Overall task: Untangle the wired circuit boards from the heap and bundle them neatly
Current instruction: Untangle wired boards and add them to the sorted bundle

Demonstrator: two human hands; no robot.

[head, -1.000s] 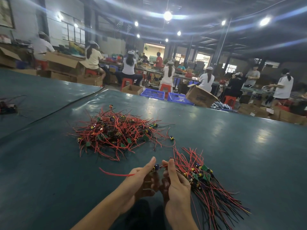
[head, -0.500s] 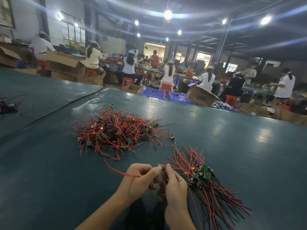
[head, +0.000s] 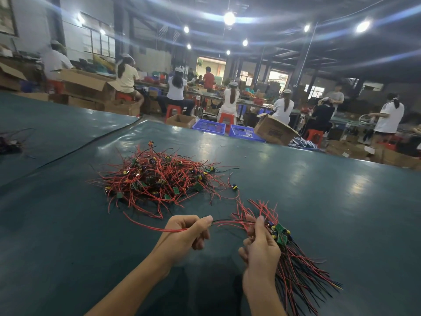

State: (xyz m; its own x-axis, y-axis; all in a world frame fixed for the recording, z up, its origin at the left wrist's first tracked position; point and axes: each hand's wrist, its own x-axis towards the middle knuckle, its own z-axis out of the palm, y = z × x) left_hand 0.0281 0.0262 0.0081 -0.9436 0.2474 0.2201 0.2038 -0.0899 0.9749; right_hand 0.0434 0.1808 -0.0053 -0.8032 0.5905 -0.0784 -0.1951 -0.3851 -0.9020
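Observation:
A tangled heap of red and black wires with small green circuit boards (head: 157,181) lies on the dark green table (head: 319,201). My left hand (head: 189,231) pinches the red and black wires of one board (head: 227,222), and they stretch across to my right hand (head: 259,247). My right hand grips an aligned bundle of boards (head: 281,232) whose long wires (head: 300,279) trail down to the right over the table. A red wire loop runs left from my left hand.
One loose wired board (head: 234,187) lies between heap and bundle. A small pile of wires (head: 10,142) sits on the neighbouring table at far left. Beyond the far table edge stand blue crates (head: 209,126), cardboard boxes (head: 273,131) and several seated workers.
My hands have drawn apart: the left moved left, pulling the board's wires straight, while the right shifted right against the bundle. The heap has not moved.

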